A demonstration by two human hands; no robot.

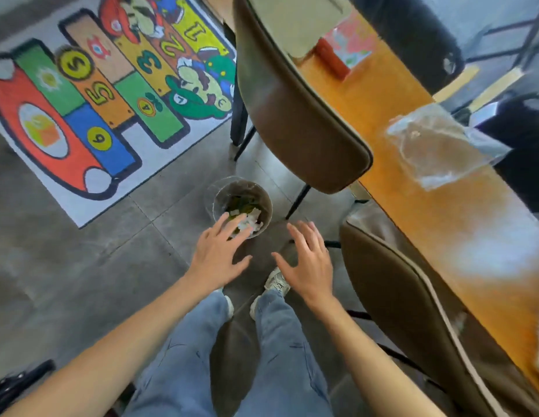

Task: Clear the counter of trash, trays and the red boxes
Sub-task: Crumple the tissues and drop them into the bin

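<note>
Fingers [229,225] of the left hand [217,257] are spread apart and straight, holding nothing, their tips hanging over the near rim of a small round bin [242,206] on the grey tiled floor [81,251]; the right hand [307,266] is splayed the same way just beside it, also holding nothing. Below both hands show blue jeans [280,356] and pale sneakers [275,281]. Inside the bin lie crumpled white paper [251,219] and something green. To the right, two brown chairs [292,115] stand tucked against the orange wooden surface [428,221]. On that surface a clear plastic bag [440,145] lies at the far edge, and farther along a red box [331,60] lies near a pale tray [295,25]. A colourful cartoon hopscotch rug [90,94] covers the floor at far left.
</note>
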